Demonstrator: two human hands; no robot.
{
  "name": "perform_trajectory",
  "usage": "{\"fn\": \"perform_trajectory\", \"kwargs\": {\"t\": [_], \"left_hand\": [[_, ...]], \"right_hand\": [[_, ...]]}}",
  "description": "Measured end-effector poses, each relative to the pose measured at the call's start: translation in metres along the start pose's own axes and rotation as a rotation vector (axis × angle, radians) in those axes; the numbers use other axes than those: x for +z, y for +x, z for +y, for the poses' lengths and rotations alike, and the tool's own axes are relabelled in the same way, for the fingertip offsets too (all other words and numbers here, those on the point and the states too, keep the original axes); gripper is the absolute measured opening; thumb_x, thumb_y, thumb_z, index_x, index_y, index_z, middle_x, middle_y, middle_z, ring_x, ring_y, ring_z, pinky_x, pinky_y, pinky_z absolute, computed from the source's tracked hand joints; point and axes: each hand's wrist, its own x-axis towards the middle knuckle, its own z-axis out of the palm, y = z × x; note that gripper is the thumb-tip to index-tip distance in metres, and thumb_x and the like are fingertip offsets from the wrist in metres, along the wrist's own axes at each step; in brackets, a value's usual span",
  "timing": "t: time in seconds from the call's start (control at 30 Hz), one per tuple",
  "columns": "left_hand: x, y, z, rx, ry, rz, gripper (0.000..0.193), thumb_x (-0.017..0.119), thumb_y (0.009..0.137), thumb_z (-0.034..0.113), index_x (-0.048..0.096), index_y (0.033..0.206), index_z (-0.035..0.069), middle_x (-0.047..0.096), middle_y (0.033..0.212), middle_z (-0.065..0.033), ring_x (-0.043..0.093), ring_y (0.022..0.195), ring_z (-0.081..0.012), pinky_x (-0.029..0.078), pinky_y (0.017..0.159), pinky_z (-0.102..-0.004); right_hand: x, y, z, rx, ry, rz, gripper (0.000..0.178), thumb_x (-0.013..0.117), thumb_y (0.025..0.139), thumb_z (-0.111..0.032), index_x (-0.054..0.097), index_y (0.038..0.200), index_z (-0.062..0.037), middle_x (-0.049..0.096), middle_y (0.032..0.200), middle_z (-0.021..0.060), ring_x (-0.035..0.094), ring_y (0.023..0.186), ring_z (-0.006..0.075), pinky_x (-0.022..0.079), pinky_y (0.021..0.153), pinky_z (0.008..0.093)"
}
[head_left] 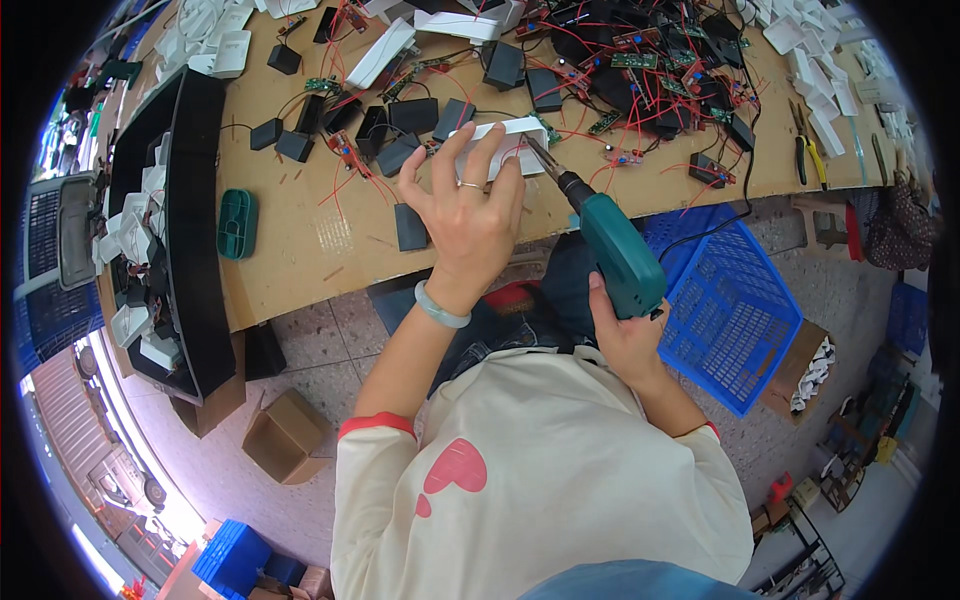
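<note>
A white plastic housing (pixel 512 132) lies on the near part of the table. My left hand (pixel 468 212), with a pale bangle at the wrist, reaches over it, fingers bent onto the housing and holding it. What the palm covers is hidden. My right hand (pixel 628 340) is wrapped round the green pistol-shaped electric screwdriver (pixel 618 250), its thumb along the side. The tool tilts up and left, its tip meeting the housing's right part. Beside my left wrist stands a black box-shaped part (pixel 410 227); more black boxes (pixel 412 115) lie beyond my fingers.
Circuit boards with red wires (pixel 660 85) heap at the back. Pliers (pixel 803 148) lie right. A black bin (pixel 190 230) of white parts and a green tray (pixel 237 224) stand left. A blue crate (pixel 735 330) sits below the table's right edge; a black cord (pixel 748 180) crosses the tabletop.
</note>
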Motion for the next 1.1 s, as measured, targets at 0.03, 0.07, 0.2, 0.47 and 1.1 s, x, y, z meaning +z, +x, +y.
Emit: {"fn": "perform_trajectory", "kwargs": {"t": [0.03,0.07,0.2,0.47,1.1], "left_hand": [[0.0001,-0.0003,0.0001,-0.002,-0.002,0.001,0.015,0.079,0.076,0.014,0.073,0.090,0.015,0.067,0.125,0.0010,0.059,0.120,-0.0236,0.029,0.107,-0.0506],[0.0002,-0.0003,0.0002,-0.004,-0.005,0.001,0.015,0.079,0.076,0.014,0.073,0.090,0.015,0.067,0.125,0.0009,0.059,0.120,-0.0236,0.029,0.107,-0.0506],[0.0002,0.0003,0.0006,-0.004,0.000,0.002,0.015,0.079,0.076,0.015,0.073,0.090,0.015,0.067,0.125,0.0007,0.059,0.120,-0.0236,0.029,0.107,-0.0505],[0.0014,-0.0003,0.0001,-0.001,0.003,0.008,0.014,0.079,0.076,0.015,0.073,0.089,0.015,0.067,0.125,0.0008,0.059,0.119,-0.0234,0.029,0.107,-0.0501],[0.0006,-0.0005,-0.0003,-0.015,-0.019,0.011,0.013,0.078,0.078,0.015,0.073,0.090,0.015,0.067,0.125,0.0021,0.059,0.119,-0.0227,0.029,0.107,-0.0491]], "right_hand": [[-0.0003,0.0002,-0.0019,0.010,0.001,0.003,0.027,0.071,0.090,-0.002,0.062,0.115,0.0020,0.069,0.099,0.0114,0.067,0.080,0.0155,0.054,0.073,0.0282],[-0.0005,0.0003,-0.0031,0.021,0.002,0.007,0.027,0.071,0.090,-0.001,0.061,0.115,0.0022,0.069,0.098,0.0111,0.067,0.080,0.0149,0.054,0.072,0.0280],[0.0009,-0.0006,0.0014,0.017,0.026,0.010,0.028,0.071,0.090,-0.001,0.061,0.116,0.0024,0.070,0.096,0.0100,0.067,0.078,0.0135,0.054,0.072,0.0271],[0.0003,-0.0006,-0.0012,0.035,0.043,0.019,0.027,0.071,0.090,-0.001,0.061,0.115,0.0026,0.069,0.094,0.0084,0.063,0.077,0.0100,0.052,0.071,0.0253],[0.0001,-0.0047,0.0008,0.057,0.011,0.025,0.027,0.073,0.090,-0.003,0.062,0.115,0.0021,0.067,0.098,0.0100,0.063,0.078,0.0122,0.052,0.070,0.0265]]}}
